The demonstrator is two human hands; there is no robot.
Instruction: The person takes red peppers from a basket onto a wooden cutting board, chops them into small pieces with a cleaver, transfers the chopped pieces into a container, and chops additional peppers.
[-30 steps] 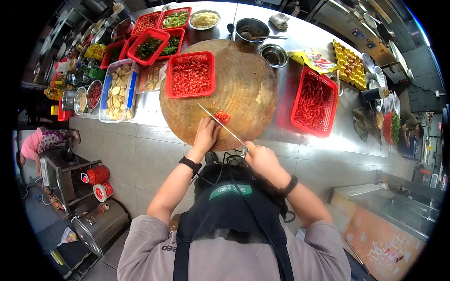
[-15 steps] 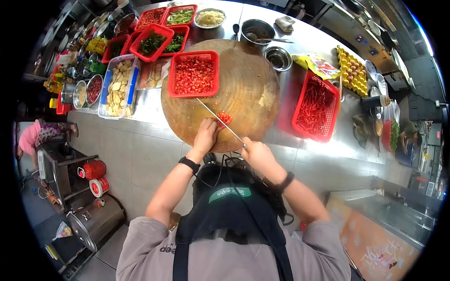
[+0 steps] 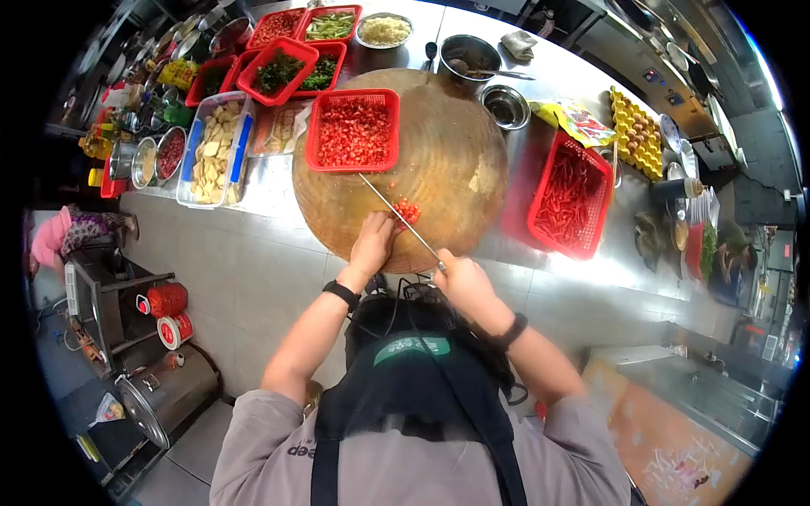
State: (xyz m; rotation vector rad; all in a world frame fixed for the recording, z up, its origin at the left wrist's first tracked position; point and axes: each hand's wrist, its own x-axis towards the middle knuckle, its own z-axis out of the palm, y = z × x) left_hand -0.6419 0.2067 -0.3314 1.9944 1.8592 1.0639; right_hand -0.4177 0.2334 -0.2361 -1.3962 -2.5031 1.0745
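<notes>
My right hand [image 3: 466,285] is wrapped round the handle of a kitchen knife [image 3: 386,202], whose blade is seen nearly edge-on above a round wooden chopping block [image 3: 460,152]. Close against the blade's left side, my left hand [image 3: 372,243] has its fingers curled down on the block, pressing red chili peppers [image 3: 396,224] that they mostly hide. Chopped red chili [image 3: 410,209] lies in a small heap just right of the blade. Beyond the knife tip, a red plastic basket [image 3: 395,152] full of chopped chili rests on the block.
Whole red chilies fill a red basket [image 3: 606,202] to the right. A clear tub [image 3: 240,160] of pale slices stands left of the block. Behind are a metal pot [image 3: 469,42], a steel bowl [image 3: 504,108] and a yellow egg tray [image 3: 624,110]. Another person [image 3: 56,236] bends at far left.
The whole view has shifted slightly. Both hands and the knife keep nearly the same place on the block, with the blade still beside my left fingers.
</notes>
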